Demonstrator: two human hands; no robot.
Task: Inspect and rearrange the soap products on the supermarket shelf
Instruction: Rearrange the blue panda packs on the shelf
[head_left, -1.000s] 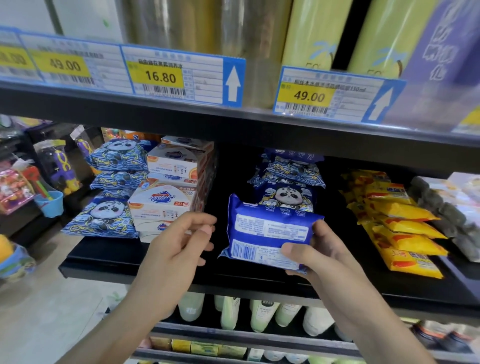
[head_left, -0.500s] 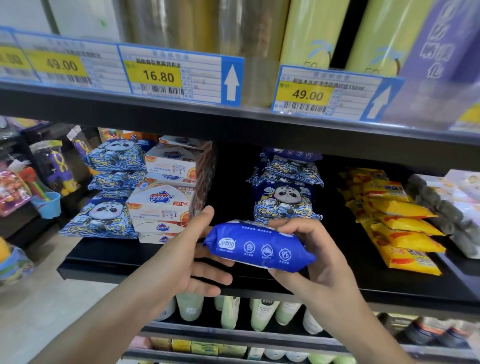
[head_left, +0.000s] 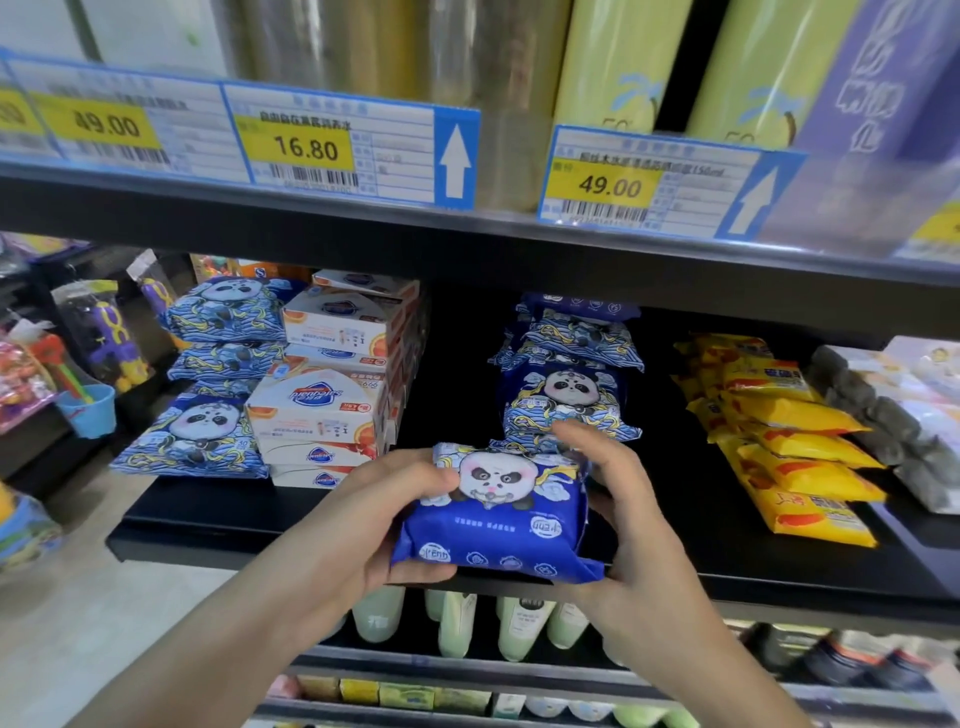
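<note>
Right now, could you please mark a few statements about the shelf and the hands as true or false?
1. Both hands hold the blue panda pack. True.
2. The pack's panda face is turned toward the camera. True.
3. The yellow packs lie left of the white soap boxes. False: they lie far to the right.
4. The left hand hangs idle. False: it grips the pack's left end.
5. The middle price tag reads 16.80. True.
</note>
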